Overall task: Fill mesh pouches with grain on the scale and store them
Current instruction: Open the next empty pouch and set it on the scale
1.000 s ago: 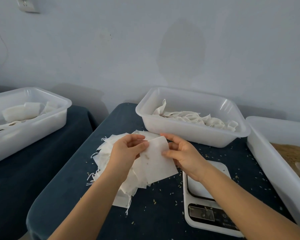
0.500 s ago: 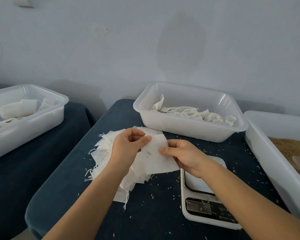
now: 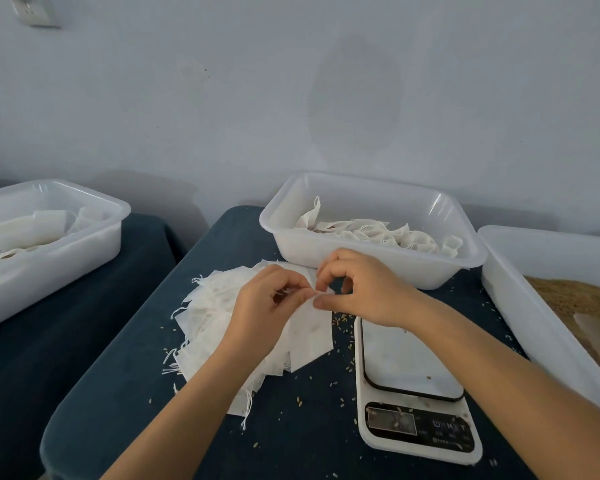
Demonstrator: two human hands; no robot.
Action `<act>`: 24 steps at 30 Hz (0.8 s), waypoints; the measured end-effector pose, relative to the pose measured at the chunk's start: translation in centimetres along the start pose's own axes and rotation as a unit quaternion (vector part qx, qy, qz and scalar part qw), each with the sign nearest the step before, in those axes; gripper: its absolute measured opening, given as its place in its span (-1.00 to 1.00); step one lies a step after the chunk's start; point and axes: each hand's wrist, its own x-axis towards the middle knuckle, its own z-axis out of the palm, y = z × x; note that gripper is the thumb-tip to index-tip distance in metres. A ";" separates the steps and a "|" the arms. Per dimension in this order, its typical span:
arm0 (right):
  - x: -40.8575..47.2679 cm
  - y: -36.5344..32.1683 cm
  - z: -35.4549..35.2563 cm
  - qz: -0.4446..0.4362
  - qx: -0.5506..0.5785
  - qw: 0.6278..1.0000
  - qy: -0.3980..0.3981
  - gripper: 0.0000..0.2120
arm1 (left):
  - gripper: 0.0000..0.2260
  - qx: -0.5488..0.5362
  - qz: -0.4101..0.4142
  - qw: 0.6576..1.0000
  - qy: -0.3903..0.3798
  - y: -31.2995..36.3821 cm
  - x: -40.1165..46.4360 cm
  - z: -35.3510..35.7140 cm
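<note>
A white mesh pouch (image 3: 310, 336) hangs above the table between my hands. My left hand (image 3: 269, 306) and my right hand (image 3: 359, 289) both pinch its top edge, fingertips almost touching. Under them lies a loose pile of empty white pouches (image 3: 210, 306) with trailing strings. The white digital scale (image 3: 411, 382) sits just right of the pouch, its platform bare except for a few grains. Brown grain (image 3: 575, 299) fills the white bin (image 3: 520, 306) at the far right.
A white tub (image 3: 326, 251) holding pouches stands behind my hands, against the wall. Another white tub (image 3: 66, 251) with pouches rests on a second dark-covered surface at left. Spilled grains (image 3: 342, 327) dot the dark blue tablecloth.
My hands have drawn together at the pouch's top edge. My right hand moved from the pouch's side up to its rim, and the pouch now hangs lower from my fingertips.
</note>
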 end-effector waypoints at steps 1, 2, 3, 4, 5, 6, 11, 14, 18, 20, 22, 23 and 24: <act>0.1 -0.3 -0.4 -0.008 -0.041 0.999 -0.007 -0.88 | -0.71 0.004 0.012 1.000 -0.002 0.1 0.0 0.1; 0.2 -0.6 -0.8 -0.018 -0.076 0.997 -0.015 -0.88 | -0.72 0.002 0.022 1.000 -0.004 0.2 0.0 0.1; 0.3 -0.9 -1.2 -0.029 -0.103 0.994 -0.021 -0.88 | -0.74 -0.004 0.029 1.000 -0.004 0.3 0.0 0.2; 0.3 -1.3 -1.6 -0.042 -0.120 0.991 -0.029 -0.89 | -0.78 -0.016 0.031 0.999 -0.003 0.5 0.0 0.1; 0.3 -1.7 -2.1 -0.055 -0.131 0.989 -0.040 -0.88 | -0.84 -0.032 0.029 0.999 -0.003 0.6 0.0 0.1; 0.3 -2.0 -2.5 -0.068 -0.139 0.987 -0.053 -0.86 | -0.90 -0.052 0.026 0.998 -0.003 0.8 0.0 -0.1; 0.0 -2.8 -4.4 -0.088 -0.169 0.977 -0.094 -0.91 | -0.81 -0.106 0.059 0.989 -0.080 1.1 -0.2 -1.1; -0.1 -2.7 -4.9 -0.087 -0.160 0.977 -0.107 -0.97 | -0.78 -0.074 0.102 0.977 -0.174 1.4 0.0 -1.7; -0.7 -2.5 -5.1 -0.091 -0.125 0.981 -0.117 -0.88 | -0.79 -0.005 0.160 0.959 -0.236 2.4 0.4 -2.2; -1.1 -2.4 -5.0 -0.092 -0.108 0.983 -0.117 -0.86 | -0.83 0.011 0.175 0.951 -0.253 2.8 0.5 -2.3; -1.3 -2.2 -5.0 -0.092 -0.092 0.985 -0.113 -0.85 | -0.90 0.035 0.188 0.947 -0.257 3.2 0.6 -2.3; -1.4 -2.1 -5.1 -0.088 -0.080 0.987 -0.108 -0.85 | -0.93 0.049 0.193 0.947 -0.252 3.4 0.7 -2.2; -1.5 -2.0 -5.2 -0.083 -0.065 0.989 -0.101 -0.85 | -0.94 0.061 0.193 0.949 -0.242 3.5 0.8 -2.1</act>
